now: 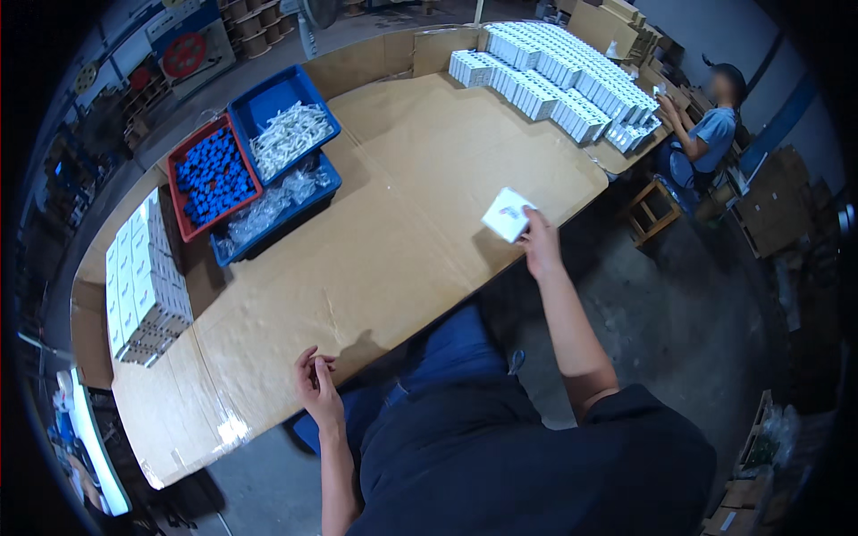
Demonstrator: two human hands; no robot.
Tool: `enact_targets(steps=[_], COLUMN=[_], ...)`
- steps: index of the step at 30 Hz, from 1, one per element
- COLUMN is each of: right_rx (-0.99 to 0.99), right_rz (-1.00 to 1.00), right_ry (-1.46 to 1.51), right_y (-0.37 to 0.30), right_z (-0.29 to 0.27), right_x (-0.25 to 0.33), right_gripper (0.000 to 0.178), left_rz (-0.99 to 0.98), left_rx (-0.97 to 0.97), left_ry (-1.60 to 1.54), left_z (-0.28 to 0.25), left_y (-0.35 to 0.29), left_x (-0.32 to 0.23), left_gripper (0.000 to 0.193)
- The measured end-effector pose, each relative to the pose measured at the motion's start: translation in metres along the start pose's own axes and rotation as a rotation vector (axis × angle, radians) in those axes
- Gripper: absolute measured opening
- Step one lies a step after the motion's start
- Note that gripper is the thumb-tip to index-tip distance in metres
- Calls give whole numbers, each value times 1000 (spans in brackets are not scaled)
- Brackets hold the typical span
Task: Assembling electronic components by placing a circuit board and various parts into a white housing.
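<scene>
My right hand (542, 246) grips a small flat white box (508, 214) by its near right corner, thumb on the upper face. The box is held just above the cardboard-covered table (393, 214), close to its front edge, and casts a shadow there. A small dark print marks its top. Lower left, my left hand (316, 382) hovers by the same front edge. Its fingers are loosely bent and somewhat apart, with nothing visible in them.
White boxes stand in long rows (572, 76) at the far right and in a stack (147, 277) at the left. A red bin (181, 219) holds blue pieces; blue bins (268, 89) hold white pieces and clear bags. A co-worker (715, 134) sits at the right by a wooden stool (652, 213).
</scene>
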State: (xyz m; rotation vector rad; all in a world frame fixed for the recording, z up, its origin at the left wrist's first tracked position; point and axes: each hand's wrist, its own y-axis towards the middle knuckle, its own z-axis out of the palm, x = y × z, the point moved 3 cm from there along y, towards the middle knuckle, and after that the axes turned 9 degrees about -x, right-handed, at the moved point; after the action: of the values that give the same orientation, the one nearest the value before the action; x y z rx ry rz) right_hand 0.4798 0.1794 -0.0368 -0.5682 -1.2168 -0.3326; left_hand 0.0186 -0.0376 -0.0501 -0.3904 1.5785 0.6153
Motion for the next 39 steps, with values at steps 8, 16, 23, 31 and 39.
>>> enact_targets(steps=[8,16,23,31,39], right_rx=[-429,-675,-894,-942,-504], right_rz=[-346,-407,-580,-599,-321], right_ry=[123,-30,-500,-653,-194], right_y=[192,348,438,472,512], right_z=[-106,-140,-188,-161,-132], right_x=[69,103,148,124,115], right_gripper=[25,28,32,46,79], left_rz=[73,531,516,417,389], left_rx=[61,335,312,369,400], left_ry=[126,574,682,826,884], left_z=[47,111,135,137,141], left_y=[3,19,23,26,29], left_x=[-1,-30,-26,-20,-15], left_gripper=[19,25,27,26,29])
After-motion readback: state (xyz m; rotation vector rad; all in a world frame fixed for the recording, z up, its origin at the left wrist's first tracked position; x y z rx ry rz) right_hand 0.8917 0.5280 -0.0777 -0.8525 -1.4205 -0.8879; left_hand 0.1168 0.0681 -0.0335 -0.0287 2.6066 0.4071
